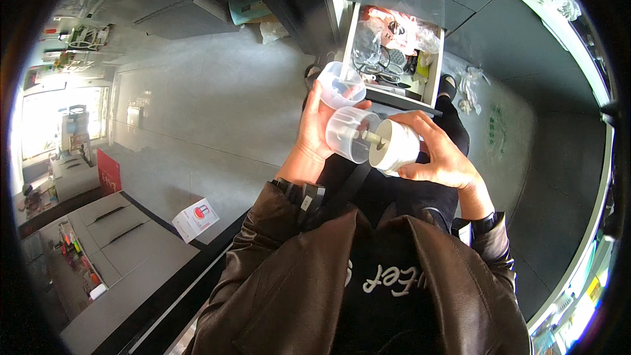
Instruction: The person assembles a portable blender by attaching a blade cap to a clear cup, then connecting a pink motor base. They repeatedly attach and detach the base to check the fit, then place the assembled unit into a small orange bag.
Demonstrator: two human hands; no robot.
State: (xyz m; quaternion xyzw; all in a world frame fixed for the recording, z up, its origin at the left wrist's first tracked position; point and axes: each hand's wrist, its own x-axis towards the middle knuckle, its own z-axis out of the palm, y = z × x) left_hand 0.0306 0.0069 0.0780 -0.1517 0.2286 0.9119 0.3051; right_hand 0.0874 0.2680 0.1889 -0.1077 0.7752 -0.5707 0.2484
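Note:
Just in front of my lap, my left hand (314,128) is closed around two pieces of translucent plastic. One is a round cup (342,85) at its fingers, the other a clear cylindrical cup (346,134) lying on its side against the palm. My right hand (444,158) grips a white round cap-like piece (399,147) by its outer wall, fingers over the top and thumb below. From its face a pale shaft (371,137) points left into the mouth of the clear cylinder. I cannot tell whether the white piece and the cylinder touch.
Beyond my hands an open drawer (393,97) holds bags, cables and small tools. Crumpled plastic (472,89) lies on the floor right of it. Grey cabinets (559,151) stand at right. A white box (196,220) is at lower left, by a counter (154,260).

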